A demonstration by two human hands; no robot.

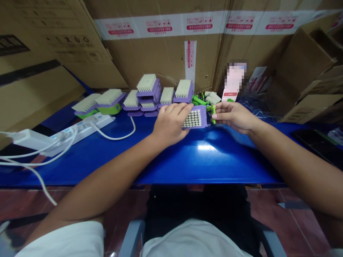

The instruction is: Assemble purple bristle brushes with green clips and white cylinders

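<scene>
Left hand (171,123) curled over the near end of a purple brush (195,118), fingers closed on its body. Brush lies bristle-side up: pale tufts in neat rows on a flat purple block, held just above the blue surface (203,164), mid-back. Right hand (233,116) pinches a small green part (213,113) at the brush's right end (probably a clip or handle piece; too small to tell). Behind, a row of brushes (150,93), some stacked, against the cardboard boxes (166,53). Power strip (80,130) with white cables at left.
</scene>
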